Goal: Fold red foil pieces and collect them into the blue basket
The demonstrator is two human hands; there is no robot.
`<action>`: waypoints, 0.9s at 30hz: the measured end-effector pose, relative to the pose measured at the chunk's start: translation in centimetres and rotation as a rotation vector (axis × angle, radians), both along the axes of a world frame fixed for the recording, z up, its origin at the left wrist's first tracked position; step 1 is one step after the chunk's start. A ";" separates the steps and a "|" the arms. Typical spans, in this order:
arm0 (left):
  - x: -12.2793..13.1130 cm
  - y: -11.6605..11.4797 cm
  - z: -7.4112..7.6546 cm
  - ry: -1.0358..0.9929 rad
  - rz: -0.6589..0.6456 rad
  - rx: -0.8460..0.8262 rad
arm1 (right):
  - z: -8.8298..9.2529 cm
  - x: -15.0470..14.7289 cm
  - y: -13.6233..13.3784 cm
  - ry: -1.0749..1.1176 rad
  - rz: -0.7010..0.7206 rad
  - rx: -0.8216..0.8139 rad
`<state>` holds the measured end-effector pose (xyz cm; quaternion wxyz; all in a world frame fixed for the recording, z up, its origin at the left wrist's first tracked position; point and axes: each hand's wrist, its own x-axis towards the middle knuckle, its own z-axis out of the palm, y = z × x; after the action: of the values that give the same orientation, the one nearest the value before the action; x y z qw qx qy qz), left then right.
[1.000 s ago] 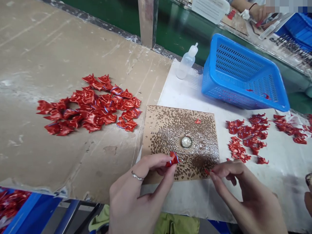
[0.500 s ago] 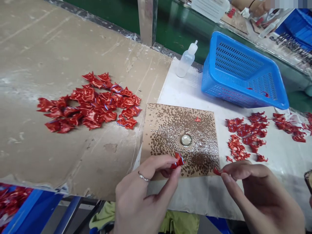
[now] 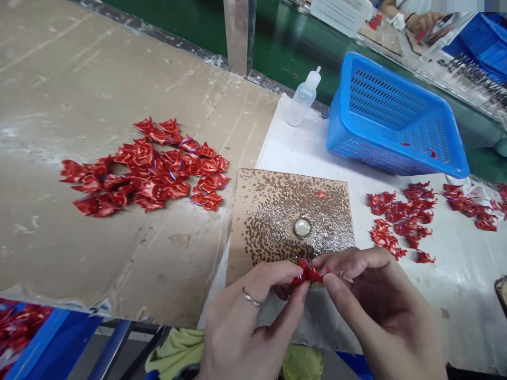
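Note:
My left hand [image 3: 249, 316], with a ring on one finger, and my right hand [image 3: 380, 311] meet over the near edge of a glue-spotted cardboard square [image 3: 273, 211]. Both pinch the same small red folded piece [image 3: 308, 273] between thumb and fingertips. A round blob of glue [image 3: 302, 228] sits in the middle of the square, just beyond my fingers. A tiny red scrap [image 3: 320, 195] lies further back on it.
A heap of red folded pieces [image 3: 146, 169] lies on the cardboard-covered bench at left. Smaller red pieces [image 3: 400, 219] are scattered on the white sheet at right. A squeeze bottle [image 3: 303, 97] and a blue basket [image 3: 392, 119] stand behind. Another person's hands [image 3: 420, 21] work far right.
My right hand has moved left with its small red bit and joined my left hand. Both now pinch the red piece together, which has shifted slightly right.

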<state>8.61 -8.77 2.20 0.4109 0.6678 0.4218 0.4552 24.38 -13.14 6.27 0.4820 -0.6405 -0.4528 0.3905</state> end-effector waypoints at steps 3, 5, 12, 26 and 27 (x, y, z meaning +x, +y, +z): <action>0.0 0.0 0.1 0.002 -0.007 -0.002 | -0.1 -0.1 0.1 0.020 -0.009 -0.014; 0.0 0.0 0.0 -0.007 -0.016 0.012 | -0.2 -0.3 0.1 0.024 -0.017 -0.015; 0.2 -0.1 0.3 -0.061 -0.016 0.087 | -0.1 -0.5 0.2 0.021 -0.058 -0.032; -1.1 1.4 -0.5 0.098 -0.069 0.072 | -0.6 4.6 2.7 -0.319 -0.230 0.086; -1.4 1.5 -0.4 0.117 -0.043 0.078 | -0.6 5.9 3.4 -0.384 -0.309 0.104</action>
<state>7.18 -7.29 1.78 0.3692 0.7176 0.4126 0.4225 30.32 -9.73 5.63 0.4737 -0.7388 -0.4520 0.1595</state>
